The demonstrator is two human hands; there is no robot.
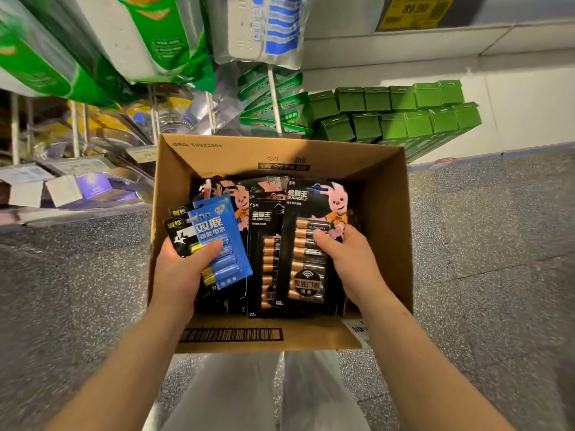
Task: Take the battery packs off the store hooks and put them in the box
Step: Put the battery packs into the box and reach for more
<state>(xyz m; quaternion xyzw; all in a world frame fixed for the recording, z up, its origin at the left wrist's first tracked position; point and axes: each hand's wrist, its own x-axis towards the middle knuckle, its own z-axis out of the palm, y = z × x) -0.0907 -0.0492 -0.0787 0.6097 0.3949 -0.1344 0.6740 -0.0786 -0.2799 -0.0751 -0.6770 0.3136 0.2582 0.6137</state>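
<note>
Both hands over the open box, each holding battery packs.

The left hand grips a fan of blue packs (black ones behind) at the box's left side; the right hand pinches a black pack lying on the packs already inside.

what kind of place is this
Most likely a shop aisle: a yellow price tag on the shelf edge, packaged goods on display hooks, stacked green boxes, and a cardboard box of battery packs.
</note>
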